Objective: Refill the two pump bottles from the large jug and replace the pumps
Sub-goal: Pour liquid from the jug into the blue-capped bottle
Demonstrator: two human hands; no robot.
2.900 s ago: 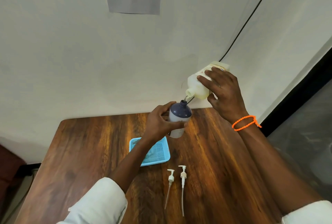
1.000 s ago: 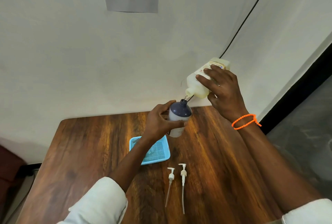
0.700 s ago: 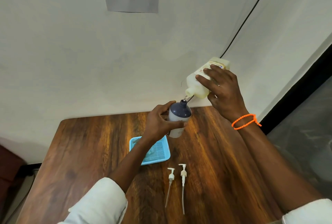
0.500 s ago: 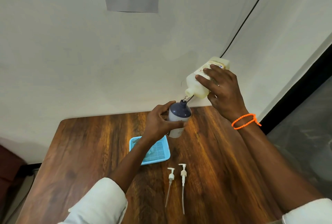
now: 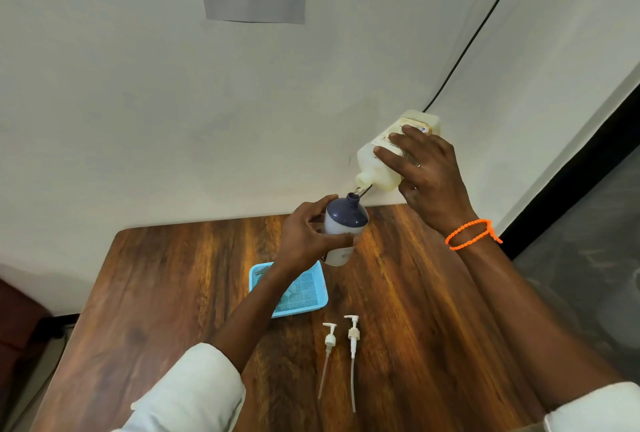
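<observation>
The step in hand is the filling of one pump bottle. The left hand point(image 5: 304, 237) is wrapped around the pump bottle point(image 5: 343, 227), thumb on the near side and fingers behind, and holds it lifted above the table point(image 5: 173, 293) with its open neck turned up toward the jug. The right hand point(image 5: 426, 175) grips the large jug point(image 5: 381, 165) from above and keeps it tilted, spout down, just above and to the right of the bottle's neck. A thin stream seems to run from the spout into the neck, though at this size I cannot be sure.

The two pumps point(image 5: 341, 338) lie side by side on the table, below the left hand and nearer to the person. A blue tray point(image 5: 304, 296) sits under the left forearm. The second bottle is not visible (it may be hidden behind the arm).

The next move, I judge, calls for keeping the spout aligned over the narrow neck, watching the level, then turning the jug upright before the bottle overflows. Afterwards one pump must go back on this bottle.
</observation>
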